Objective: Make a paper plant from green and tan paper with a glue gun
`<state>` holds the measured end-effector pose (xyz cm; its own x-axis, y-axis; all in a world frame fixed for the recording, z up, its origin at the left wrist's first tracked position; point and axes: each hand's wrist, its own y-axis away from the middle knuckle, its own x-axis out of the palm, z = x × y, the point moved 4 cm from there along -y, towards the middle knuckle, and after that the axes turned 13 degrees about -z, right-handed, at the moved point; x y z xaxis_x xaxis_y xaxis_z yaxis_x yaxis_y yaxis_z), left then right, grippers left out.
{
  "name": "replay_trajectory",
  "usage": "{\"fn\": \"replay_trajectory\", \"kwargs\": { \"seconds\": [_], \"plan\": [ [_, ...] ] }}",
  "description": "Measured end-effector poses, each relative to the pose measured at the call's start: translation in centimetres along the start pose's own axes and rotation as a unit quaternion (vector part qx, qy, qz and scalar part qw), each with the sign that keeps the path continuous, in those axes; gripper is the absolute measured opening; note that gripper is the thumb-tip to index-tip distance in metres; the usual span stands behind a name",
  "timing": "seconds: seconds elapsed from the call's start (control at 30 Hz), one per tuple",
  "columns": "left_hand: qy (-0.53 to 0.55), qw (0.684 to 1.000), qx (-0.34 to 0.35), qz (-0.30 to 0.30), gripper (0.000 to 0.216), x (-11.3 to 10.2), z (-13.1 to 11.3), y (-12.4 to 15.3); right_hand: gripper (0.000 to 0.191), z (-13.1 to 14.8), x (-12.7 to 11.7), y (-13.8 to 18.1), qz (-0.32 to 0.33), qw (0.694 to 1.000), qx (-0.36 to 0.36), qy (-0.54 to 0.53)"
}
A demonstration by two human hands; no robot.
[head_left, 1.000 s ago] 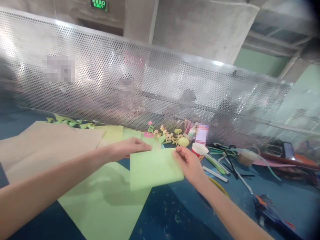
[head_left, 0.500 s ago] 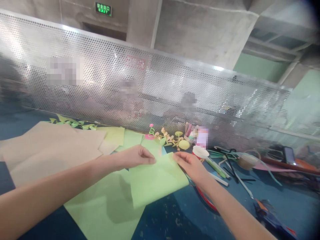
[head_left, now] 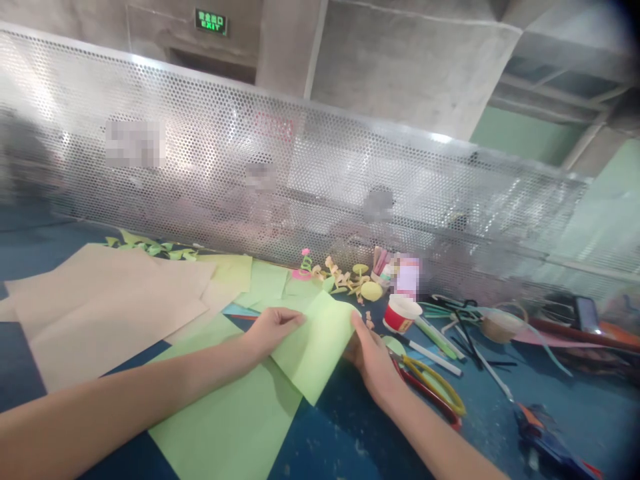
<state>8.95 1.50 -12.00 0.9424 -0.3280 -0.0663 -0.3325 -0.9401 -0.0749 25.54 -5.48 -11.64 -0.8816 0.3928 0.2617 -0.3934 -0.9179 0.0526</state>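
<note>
Between my two hands is a light green sheet of paper, bent into a curve and lifted off the table. My left hand pinches its left edge between thumb and fingertips. On the other side, my right hand grips the right edge, thumb in front and the fingers mostly hidden behind the paper. A larger green sheet lies flat beneath, partly under my left forearm. Scissors with yellow and red handles rest just beyond my right hand, partly covered by my wrist.
Beige paper sheets spread over the left. A red and white paper cup stands behind my right hand, near markers. A glue gun lies at the lower right. A perforated metal screen borders the table's back, with people behind it.
The held green paper has turned and now curves more steeply between my hands. My right hand has lowered slightly, and the cup and scissors show more fully.
</note>
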Motion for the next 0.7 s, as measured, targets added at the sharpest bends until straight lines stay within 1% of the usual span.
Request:
{"fn": "replay_trajectory", "kwargs": {
  "seconds": [0.1,0.17,0.27,0.33,0.47,0.6,0.7],
  "plan": [
    [-0.013,1.000,0.006,-0.008,0.033,-0.1,0.1,-0.1,0.037,0.3,-0.3,-0.2,-0.020,1.000,-0.023,-0.002],
    [-0.020,1.000,0.012,-0.007,0.034,-0.2,0.1,-0.2,0.037,0.6,-0.4,-0.2,-0.023,0.999,-0.033,0.006],
    [-0.026,0.999,0.017,-0.010,0.034,-0.2,0.0,-0.1,0.037,0.8,-0.1,-0.1,-0.014,0.999,-0.031,0.033],
    [-0.024,1.000,0.009,-0.014,0.035,-0.2,0.0,-0.1,0.035,0.9,-0.1,0.0,-0.024,0.998,-0.030,0.050],
    [-0.005,1.000,-0.011,-0.016,0.039,-0.1,0.0,0.0,0.031,0.9,-0.3,0.1,-0.058,0.996,-0.032,0.064],
    [0.019,1.000,-0.019,-0.015,0.040,-0.1,0.1,0.0,0.029,1.0,-0.3,0.1,-0.049,0.997,-0.040,0.054],
    [0.046,0.999,-0.023,-0.007,0.039,0.0,0.0,0.2,0.030,1.1,-0.4,-0.1,-0.058,0.996,-0.044,0.051]
  ]
}}
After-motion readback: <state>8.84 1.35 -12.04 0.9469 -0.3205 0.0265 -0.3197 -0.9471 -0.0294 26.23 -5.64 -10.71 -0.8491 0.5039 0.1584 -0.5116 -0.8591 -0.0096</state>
